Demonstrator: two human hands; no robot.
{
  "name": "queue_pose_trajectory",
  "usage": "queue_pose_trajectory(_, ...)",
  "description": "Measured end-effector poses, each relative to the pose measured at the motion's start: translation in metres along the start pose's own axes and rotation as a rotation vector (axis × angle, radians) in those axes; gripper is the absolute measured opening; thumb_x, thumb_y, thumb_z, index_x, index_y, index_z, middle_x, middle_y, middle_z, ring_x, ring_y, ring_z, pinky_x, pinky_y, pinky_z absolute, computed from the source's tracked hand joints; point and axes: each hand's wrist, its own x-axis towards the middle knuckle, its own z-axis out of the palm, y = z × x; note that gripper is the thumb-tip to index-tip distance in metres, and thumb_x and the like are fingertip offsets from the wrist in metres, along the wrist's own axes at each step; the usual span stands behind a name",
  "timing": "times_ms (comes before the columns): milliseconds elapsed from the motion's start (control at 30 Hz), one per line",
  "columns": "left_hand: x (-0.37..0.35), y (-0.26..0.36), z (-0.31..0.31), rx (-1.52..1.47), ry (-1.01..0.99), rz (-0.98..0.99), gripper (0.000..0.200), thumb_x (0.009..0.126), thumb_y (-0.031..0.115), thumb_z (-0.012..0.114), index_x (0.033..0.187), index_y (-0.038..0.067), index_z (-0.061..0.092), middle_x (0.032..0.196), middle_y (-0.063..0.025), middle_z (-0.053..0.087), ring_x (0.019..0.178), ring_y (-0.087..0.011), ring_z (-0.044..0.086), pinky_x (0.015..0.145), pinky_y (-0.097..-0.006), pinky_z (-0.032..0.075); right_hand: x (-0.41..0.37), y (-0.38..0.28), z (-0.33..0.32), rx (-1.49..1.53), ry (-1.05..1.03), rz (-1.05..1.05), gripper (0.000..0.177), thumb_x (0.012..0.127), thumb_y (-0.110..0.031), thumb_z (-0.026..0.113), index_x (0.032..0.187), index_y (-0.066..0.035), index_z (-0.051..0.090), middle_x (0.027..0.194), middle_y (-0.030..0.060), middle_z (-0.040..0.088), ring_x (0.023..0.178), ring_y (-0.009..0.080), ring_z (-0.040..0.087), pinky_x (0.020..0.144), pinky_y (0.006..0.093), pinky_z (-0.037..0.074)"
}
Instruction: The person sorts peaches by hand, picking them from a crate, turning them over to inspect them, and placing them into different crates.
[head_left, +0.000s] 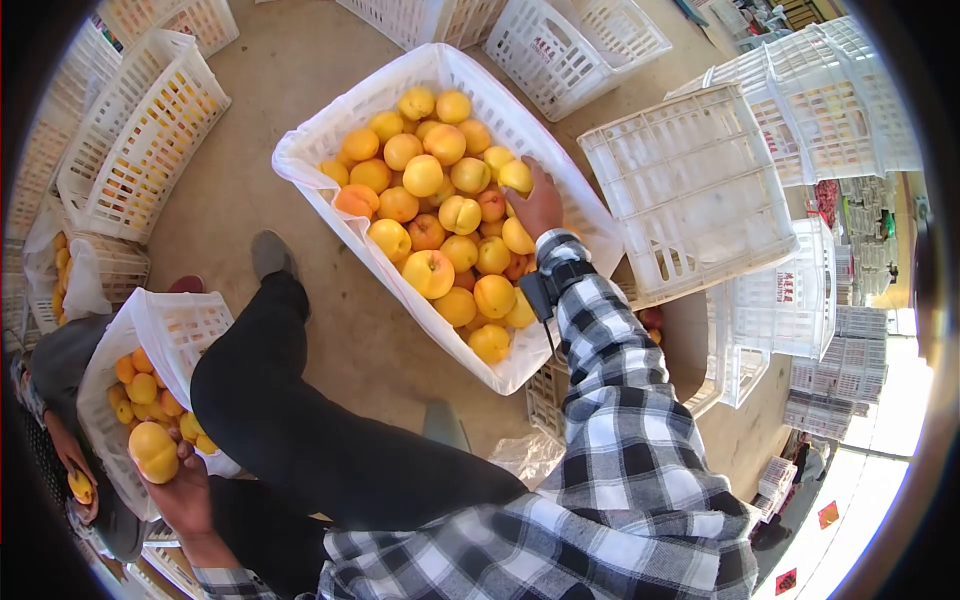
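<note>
Holding a rounded fruit [155,452], the left hand [187,500] is partly closed, with its fingers around the lower and right sides of the fruit. This fruit sits above the edge of a lined side crate [168,335], beside the wearer's dark-trousered left leg [260,390]. The fruit is yellow-orange, smooth-looking and nearly round; the direction of its long axis cannot be told.

The right arm, in a black, white and grey checked sleeve [620,370], extends up the view. A black device [538,297] is strapped at the wrist. The right hand [541,208] is partly closed, thumb and fingers about a yellow fruit [516,177] at the right side of the heap.

The heap lies in the main crate [335,208], a rectangular open-topped container with a thin, wrinkled white liner. The long axis of this crate runs from upper left to lower right. Its fruits are rounded, yellow to orange-red, some with a visible crease.

At the left edge, another person's hand [78,455] holds a yellow fruit. Right of the main crate, a slatted crate [690,190] shows its ribbed grid base. Beyond stand stacked white crates [830,100] with perforated walls, on a brownish floor [350,60].
</note>
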Motion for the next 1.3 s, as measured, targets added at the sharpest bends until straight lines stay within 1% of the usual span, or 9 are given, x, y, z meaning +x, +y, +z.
queue_pose_trajectory(167,0.021,-0.004,0.003,0.009,-0.002,-0.034,0.049,0.102,0.040,0.039,0.140,0.010,0.037,0.116,-0.0177,0.049,0.093,-0.0245,0.051,0.082,-0.0341,0.050,0.017,0.004,-0.020,0.190,-0.405,0.073,0.063,0.083,-0.043,0.069,0.133,-0.009,0.049,0.124,0.0204,0.059,0.115,0.0362,0.056,0.098,0.0397,0.044)
queue_pose_trajectory(333,0.024,-0.008,0.014,0.013,-0.038,-0.052,0.049,0.102,0.040,0.038,0.140,0.009,0.037,0.116,-0.0179,0.049,0.092,-0.0243,0.052,0.082,-0.0329,0.050,0.027,0.012,-0.014,0.051,-0.443,0.113,0.070,0.086,-0.048,0.063,0.139,-0.007,0.042,0.126,0.0237,0.057,0.117,0.0394,0.054,0.100,0.0416,0.042)
queue_pose_trajectory(433,0.019,-0.005,0.007,0.017,-0.029,-0.049,0.049,0.102,0.040,0.038,0.140,0.009,0.037,0.117,-0.0181,0.049,0.093,-0.0250,0.052,0.083,-0.0337,0.050,0.019,0.017,-0.022,0.065,-0.263,0.140,0.068,0.088,-0.043,0.062,0.137,-0.002,0.042,0.125,0.0279,0.056,0.116,0.0389,0.055,0.099,0.0413,0.043)
queue_pose_trajectory(600,0.011,0.004,-0.010,0.016,-0.011,0.002,0.049,0.102,0.039,0.039,0.141,0.008,0.037,0.118,-0.0185,0.048,0.094,-0.0254,0.052,0.083,-0.0344,0.050,-0.023,0.016,-0.054,0.126,-0.164,0.210,0.048,0.084,-0.036,0.067,0.116,-0.001,0.059,0.109,0.0189,0.065,0.099,0.0333,0.063,0.086,0.0403,0.049)
queue_pose_trajectory(667,0.011,0.003,-0.012,-0.003,-0.018,-0.005,0.049,0.102,0.038,0.039,0.141,0.008,0.037,0.119,-0.0185,0.048,0.095,-0.0255,0.051,0.084,-0.0345,0.050,-0.046,0.002,-0.053,0.003,-0.221,0.116,0.048,0.082,-0.036,0.069,0.114,-0.002,0.060,0.108,0.0183,0.064,0.101,0.0332,0.061,0.086,0.0415,0.049)
queue_pose_trajectory(700,0.012,0.003,-0.012,-0.021,-0.024,-0.005,0.049,0.102,0.038,0.040,0.141,0.008,0.036,0.119,-0.0186,0.048,0.095,-0.0256,0.051,0.085,-0.0346,0.049,-0.052,0.000,-0.052,-0.169,-0.216,-0.073,0.056,0.078,-0.036,0.073,0.120,-0.003,0.056,0.113,0.0199,0.059,0.104,0.0354,0.059,0.087,0.0431,0.049)
queue_pose_trajectory(833,0.018,0.003,-0.017,-0.051,-0.102,-0.041,0.049,0.102,0.037,0.041,0.141,0.008,0.036,0.120,-0.0187,0.047,0.096,-0.0259,0.050,0.087,-0.0353,0.048,-0.064,-0.007,-0.036,-0.294,-0.338,0.025,0.076,0.073,-0.037,0.077,0.133,-0.006,0.041,0.122,0.0246,0.049,0.107,0.0407,0.056,0.090,0.0441,0.048)
queue_pose_trajectory(1067,0.005,0.008,-0.018,-0.047,-0.102,-0.028,0.049,0.102,0.037,0.041,0.142,0.008,0.035,0.122,-0.0187,0.045,0.096,-0.0260,0.049,0.088,-0.0362,0.047,-0.064,-0.006,-0.051,-0.204,-0.380,-0.012,0.072,0.069,-0.029,0.078,0.130,-0.007,0.045,0.124,0.0205,0.051,0.113,0.0385,0.052,0.095,0.0434,0.046)
queue_pose_trajectory(1300,0.004,0.005,-0.031,-0.099,-0.084,-0.036,0.049,0.102,0.037,0.040,0.141,0.007,0.036,0.124,-0.0182,0.045,0.097,-0.0259,0.048,0.089,-0.0371,0.046,-0.075,-0.024,-0.056,-0.472,-0.259,-0.420,0.063,0.064,-0.015,0.076,0.122,-0.009,0.054,0.122,0.0175,0.054,0.114,0.0328,0.053,0.104,0.0423,0.038)
